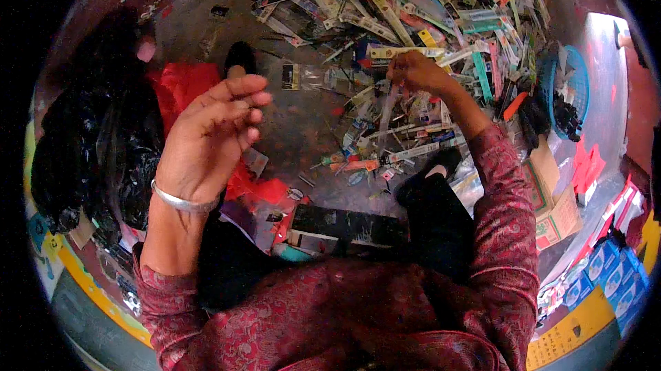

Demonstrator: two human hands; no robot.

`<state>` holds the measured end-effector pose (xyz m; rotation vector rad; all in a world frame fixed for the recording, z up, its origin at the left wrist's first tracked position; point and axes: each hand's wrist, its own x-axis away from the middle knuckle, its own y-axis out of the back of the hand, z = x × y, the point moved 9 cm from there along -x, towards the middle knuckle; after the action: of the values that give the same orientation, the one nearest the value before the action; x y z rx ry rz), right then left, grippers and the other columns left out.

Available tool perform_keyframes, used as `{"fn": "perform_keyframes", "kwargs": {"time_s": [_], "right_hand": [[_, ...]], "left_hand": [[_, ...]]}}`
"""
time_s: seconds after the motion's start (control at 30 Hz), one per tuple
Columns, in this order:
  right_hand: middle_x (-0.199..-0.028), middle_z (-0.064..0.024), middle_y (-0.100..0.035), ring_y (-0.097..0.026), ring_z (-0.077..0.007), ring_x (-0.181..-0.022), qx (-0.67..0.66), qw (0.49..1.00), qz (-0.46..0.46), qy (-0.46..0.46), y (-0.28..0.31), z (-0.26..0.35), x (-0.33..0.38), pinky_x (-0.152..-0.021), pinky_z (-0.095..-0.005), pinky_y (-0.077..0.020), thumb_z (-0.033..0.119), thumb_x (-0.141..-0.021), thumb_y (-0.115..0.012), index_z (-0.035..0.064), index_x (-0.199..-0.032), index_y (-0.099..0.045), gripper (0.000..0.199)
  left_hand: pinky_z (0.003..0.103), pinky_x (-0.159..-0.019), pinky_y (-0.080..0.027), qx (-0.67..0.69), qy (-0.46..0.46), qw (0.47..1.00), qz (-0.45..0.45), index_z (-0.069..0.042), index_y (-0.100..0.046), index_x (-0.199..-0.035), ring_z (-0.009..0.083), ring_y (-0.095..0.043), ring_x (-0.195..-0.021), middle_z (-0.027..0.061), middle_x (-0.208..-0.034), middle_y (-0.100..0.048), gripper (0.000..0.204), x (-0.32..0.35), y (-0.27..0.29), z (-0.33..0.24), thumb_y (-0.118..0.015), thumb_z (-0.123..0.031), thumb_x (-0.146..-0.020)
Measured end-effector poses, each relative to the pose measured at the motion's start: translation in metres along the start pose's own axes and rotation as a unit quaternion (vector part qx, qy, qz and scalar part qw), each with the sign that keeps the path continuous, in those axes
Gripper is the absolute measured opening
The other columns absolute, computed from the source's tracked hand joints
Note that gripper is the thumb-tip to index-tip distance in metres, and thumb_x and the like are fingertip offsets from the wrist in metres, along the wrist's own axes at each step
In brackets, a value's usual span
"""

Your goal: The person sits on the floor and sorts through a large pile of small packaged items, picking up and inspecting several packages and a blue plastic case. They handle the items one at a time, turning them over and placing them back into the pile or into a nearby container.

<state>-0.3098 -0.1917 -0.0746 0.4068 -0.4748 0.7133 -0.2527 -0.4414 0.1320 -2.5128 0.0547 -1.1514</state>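
Note:
My left hand (210, 126), with a metal bangle on its wrist, is raised at the left with its fingers loosely bent and apart; I see nothing in it. Over the near edge of a large heap of slim plastic packets (392, 16), my right hand (416, 72) has its fingers closed. From them hangs a clear plastic strip (387, 108), thin and partly see-through. A long pale packet (389, 53) is right behind these fingers; whether they touch it I cannot tell. Loose pens and small pieces (406, 133) lie below the right hand.
Black plastic bags (96, 144) and a red bag (182, 89) are at the left. On the right stand a blue basket (585, 82) and a cardboard box (554, 199). A clear packet with a dark end (291, 76) lies on the floor (296, 123) between my hands.

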Motion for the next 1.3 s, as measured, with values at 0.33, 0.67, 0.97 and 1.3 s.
{"fn": "perform_keyframes", "kwargs": {"time_s": [0.33, 0.67, 0.97, 1.3], "right_hand": [[-0.064, -0.0096, -0.061, -0.06, -0.0161, -0.05, 0.085, 0.968, -0.236, -0.027, 0.076, -0.025, -0.007, -0.047, -0.0263, -0.0468, 0.031, -0.079, -0.055, -0.0003, -0.076, -0.06, 0.032], [-0.055, -0.0098, -0.058, -0.054, -0.0134, -0.042, -0.11, 0.981, -0.093, -0.13, 0.025, -0.067, -0.014, -0.037, -0.0247, -0.0425, 0.031, -0.08, -0.054, -0.001, -0.067, -0.057, 0.034], [-0.067, -0.0071, -0.055, -0.059, -0.0152, -0.058, 0.073, 0.996, 0.051, -0.016, 0.0, -0.103, -0.005, -0.048, -0.03, -0.0466, 0.031, -0.079, -0.055, 0.007, -0.085, -0.058, 0.025], [-0.09, -0.0094, -0.058, -0.058, -0.0138, -0.071, -0.25, 0.95, -0.012, -0.187, -0.037, -0.123, 0.04, -0.049, -0.0224, -0.0458, 0.024, -0.077, -0.055, 0.0037, -0.099, -0.058, 0.03]], "left_hand": [[0.021, -0.069, -0.043, -0.027, 0.018, 0.999, 0.017, 0.002, -0.048, -0.109, 0.0105, -0.052, -0.079, 0.0061, -0.096, -0.056, 0.032, -0.009, -0.024, 0.015, -0.049, -0.006, -0.079], [0.022, -0.07, -0.042, -0.04, 0.048, 0.998, 0.009, 0.002, -0.05, -0.107, 0.0101, -0.051, -0.079, 0.0068, -0.095, -0.056, 0.03, -0.013, -0.031, 0.035, -0.049, -0.007, -0.079], [0.021, -0.067, -0.045, -0.034, 0.084, 0.996, 0.022, 0.002, -0.047, -0.113, 0.0123, -0.055, -0.076, 0.0082, -0.097, -0.058, 0.036, -0.02, -0.03, 0.057, -0.051, -0.005, -0.078], [0.02, -0.067, -0.042, -0.045, 0.086, 0.995, 0.028, 0.001, -0.047, -0.113, 0.0107, -0.053, -0.076, 0.0064, -0.096, -0.057, 0.036, -0.014, -0.04, 0.062, -0.051, -0.007, -0.077]]}}
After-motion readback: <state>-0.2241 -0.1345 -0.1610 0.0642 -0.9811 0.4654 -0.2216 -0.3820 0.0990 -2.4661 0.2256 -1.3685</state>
